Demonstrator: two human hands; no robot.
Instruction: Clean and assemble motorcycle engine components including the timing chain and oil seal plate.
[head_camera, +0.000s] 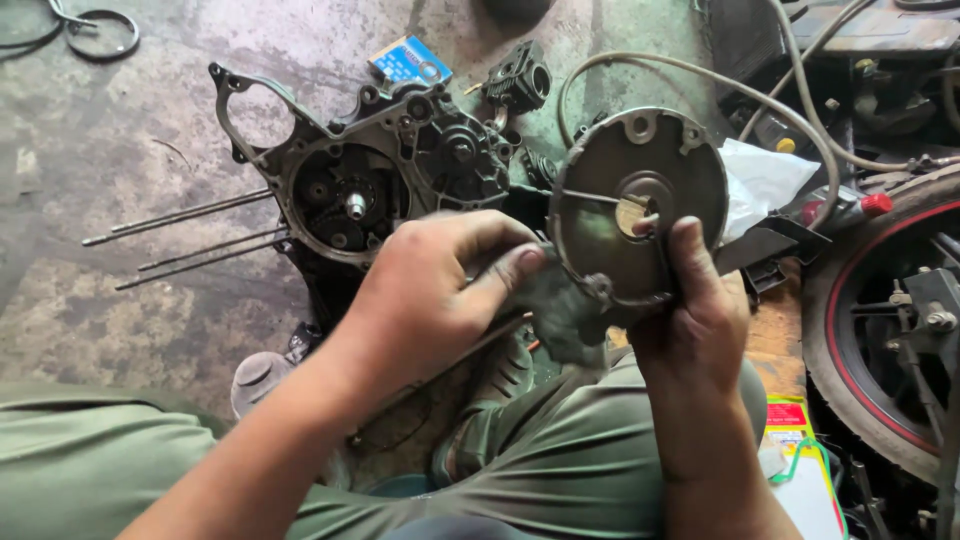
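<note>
Right hand (700, 320) grips round metal cover (638, 205) by lower rim, thumb across face. Left hand (440, 290) pinches dirty rag (555, 300) against cover edge. Advice: steady cover, wipe firmly. Engine case (370, 175) beyond left hand, on floor.

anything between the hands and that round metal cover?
Nothing visible. The right hand already grips the round metal cover at its lower edge, thumb on its face. The left hand pinches a dirty rag against the cover's left rim, so there only the rag lies between.
</note>
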